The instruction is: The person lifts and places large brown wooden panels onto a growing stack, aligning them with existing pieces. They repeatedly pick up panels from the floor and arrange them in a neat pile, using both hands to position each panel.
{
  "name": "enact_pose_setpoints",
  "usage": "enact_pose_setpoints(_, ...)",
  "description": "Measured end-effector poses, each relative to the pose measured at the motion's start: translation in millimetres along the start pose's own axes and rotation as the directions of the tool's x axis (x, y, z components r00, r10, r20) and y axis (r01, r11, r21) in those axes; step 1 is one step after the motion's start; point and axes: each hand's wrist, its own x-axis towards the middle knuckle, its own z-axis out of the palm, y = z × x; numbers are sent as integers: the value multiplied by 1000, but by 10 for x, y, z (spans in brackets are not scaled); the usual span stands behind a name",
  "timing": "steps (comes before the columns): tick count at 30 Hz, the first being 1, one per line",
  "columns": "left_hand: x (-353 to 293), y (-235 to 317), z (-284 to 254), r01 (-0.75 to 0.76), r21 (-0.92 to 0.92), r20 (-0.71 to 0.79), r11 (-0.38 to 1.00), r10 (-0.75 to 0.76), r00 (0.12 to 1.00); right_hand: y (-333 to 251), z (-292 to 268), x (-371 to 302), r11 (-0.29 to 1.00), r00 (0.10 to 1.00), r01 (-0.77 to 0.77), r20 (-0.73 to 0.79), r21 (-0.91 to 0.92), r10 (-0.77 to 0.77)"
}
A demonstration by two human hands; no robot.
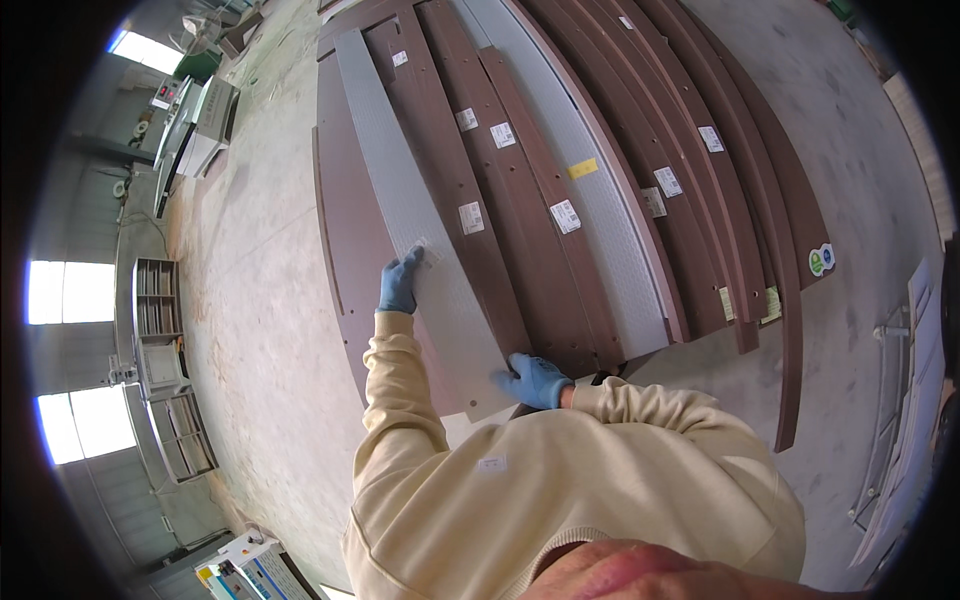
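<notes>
Both hands wear blue gloves: the left hand (400, 283) and the right hand (535, 380). The sleeves (400, 400) are pale cream-yellow. The panel (420, 220) under them is light grey with a fine dotted texture. The boards (520, 200) beside it are dark reddish brown, each bearing a small white label (471, 217); one strip carries a yellow tag (583, 168). The floor (250, 300) is dull grey-beige concrete.

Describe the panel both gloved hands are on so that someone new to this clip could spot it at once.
Start at the stack of long dark brown boards lying on the concrete floor. At its left side lies a long grey panel, with the left hand on its left edge and the right hand at its near end. It is pale grey with a fine dotted texture, unlike the brown boards beside it.
</notes>
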Motion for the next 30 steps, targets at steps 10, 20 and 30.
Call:
enact_pose_setpoints(10,-70,121,-118,14,948,-161,317,444,882,835,-1372,-429,854,547,-199,-777,-481,-311)
enact_pose_setpoints(20,-286,482,474,-127,983,33,129,563,826,1147,-1540,-513,705,392,-474,-843,-527,-368)
enact_pose_setpoints(30,-525,-296,1971,-554,833,464,-21,572,677,1417,-1357,-426,619,600,-233,-612,-750,-515)
